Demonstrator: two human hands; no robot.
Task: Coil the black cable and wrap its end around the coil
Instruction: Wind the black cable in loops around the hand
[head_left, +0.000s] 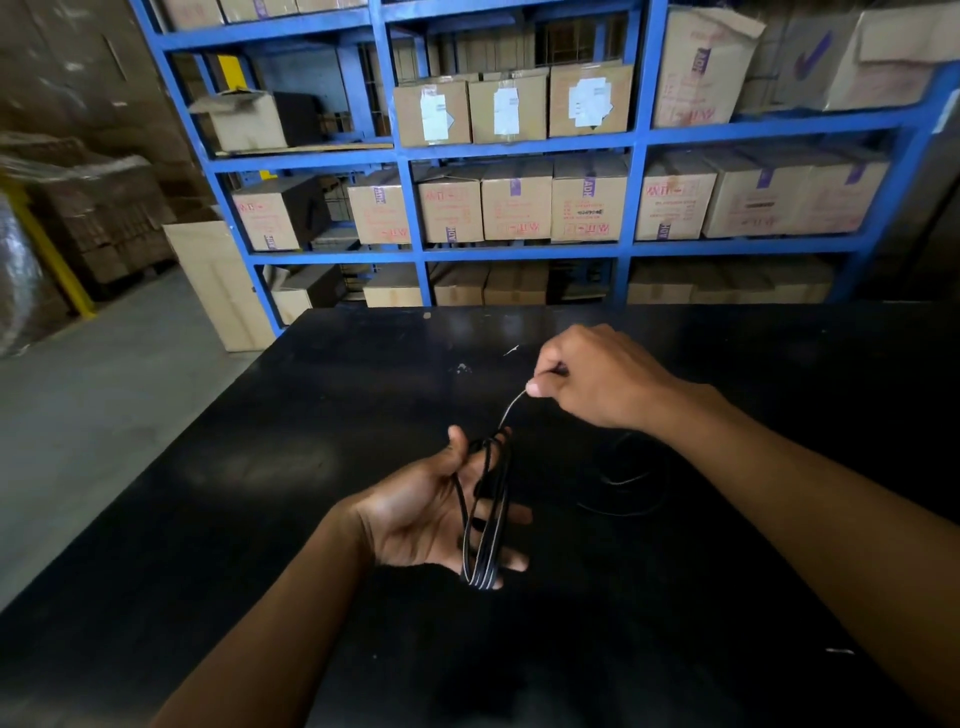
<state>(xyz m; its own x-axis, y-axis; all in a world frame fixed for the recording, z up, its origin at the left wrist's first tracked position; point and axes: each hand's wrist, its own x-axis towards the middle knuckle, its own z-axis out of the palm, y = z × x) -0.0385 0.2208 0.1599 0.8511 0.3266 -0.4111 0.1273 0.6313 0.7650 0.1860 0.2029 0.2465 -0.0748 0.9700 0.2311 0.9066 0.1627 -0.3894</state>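
We see the black cable (488, 509) looped several times around the left hand (441, 509), the strands running lengthwise from the crook by the thumb down past the lower fingers, where they bunch into a tight bend just below the hand. The left hand is held palm up above the table, fingers spread loosely inside the coil rather than clenched, with the thumb raised beside the upper end of the loops. From the top of the coil a single strand rises up and to the right to the right hand (597, 379), which is closed in a pinch on it between thumb and forefinger, the other fingers curled in. We can also make out slack cable lying in loose curves on the table below the right wrist, dark against the dark surface and hard to follow; we cannot tell where its free end is.

Both hands hang over a black table (260, 519) with a few pale scuffs. Behind it stands blue metal shelving (519, 148) filled with cardboard boxes (587, 200), many bearing red print and purple tape. To the left lies a grey concrete floor (104, 395).
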